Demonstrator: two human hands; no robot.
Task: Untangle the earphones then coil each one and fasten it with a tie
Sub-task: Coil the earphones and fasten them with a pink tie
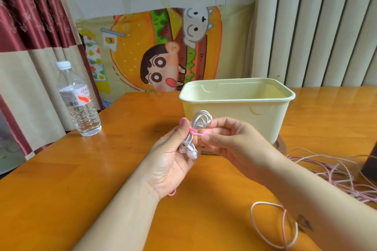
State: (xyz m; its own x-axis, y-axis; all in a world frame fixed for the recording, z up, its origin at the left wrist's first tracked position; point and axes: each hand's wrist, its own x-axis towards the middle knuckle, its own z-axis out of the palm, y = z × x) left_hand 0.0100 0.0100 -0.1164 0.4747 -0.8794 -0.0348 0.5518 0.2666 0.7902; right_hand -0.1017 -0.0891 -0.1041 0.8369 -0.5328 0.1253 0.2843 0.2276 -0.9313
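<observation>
Earphones [196, 128], white and coiled into a bundle, were held above the bench [102, 169] just in front of a pale yellow tub [240, 112]. The left hand [173, 155] gripped the bundle from the side, thumb up along the coil and fingers [183, 144] closed round its lower half, with the two earbuds hanging out below the palm. A pink tie [195, 131] was wrapped round the middle of the coil, and its free end ran to the right into the right hand [226, 138], whose thumb and forefinger were pinched shut on it while the other fingers curled loosely. Another bit of pink showed under the left wrist, too small to tell what it was. On the bench to the right lay a pink cable [336, 171] in a loose tangle, part of it passing under the right forearm and forming a loop [273, 224] near the bench edge. The tub stood on a brown base, open at the top; its inside could not be seen. A clear water bottle [78, 100] with a white cap stood upright well to the left, near a red and beige curtain [24, 36]
</observation>
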